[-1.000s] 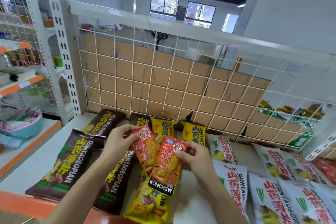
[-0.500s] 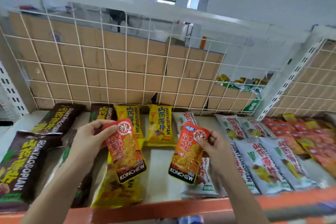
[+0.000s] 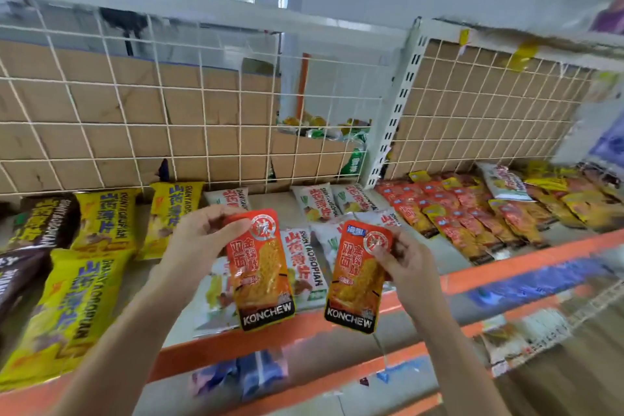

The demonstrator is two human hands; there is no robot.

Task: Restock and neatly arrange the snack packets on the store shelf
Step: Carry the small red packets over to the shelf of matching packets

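My left hand (image 3: 199,240) pinches the top of one orange KONCHEW packet (image 3: 261,273), which hangs upright above the shelf front. My right hand (image 3: 403,260) pinches the top right corner of a second orange KONCHEW packet (image 3: 358,280), a little lower and to the right. Both packets hang over white snack bags (image 3: 304,260) lying on the shelf (image 3: 526,258). Further right, rows of similar small orange packets (image 3: 456,213) lie flat on the neighbouring shelf section.
Yellow bags (image 3: 74,300) and brown bags (image 3: 33,236) lie at the left. A white wire grid (image 3: 135,125) backed by cardboard closes the rear. A perforated white upright (image 3: 395,118) divides the two sections. Lower orange-edged shelves (image 3: 337,378) hold blurred goods.
The view has swung right, bringing the orange-packet section into sight. My two hands have drawn apart, each carrying its packet rightward along the shelf front.
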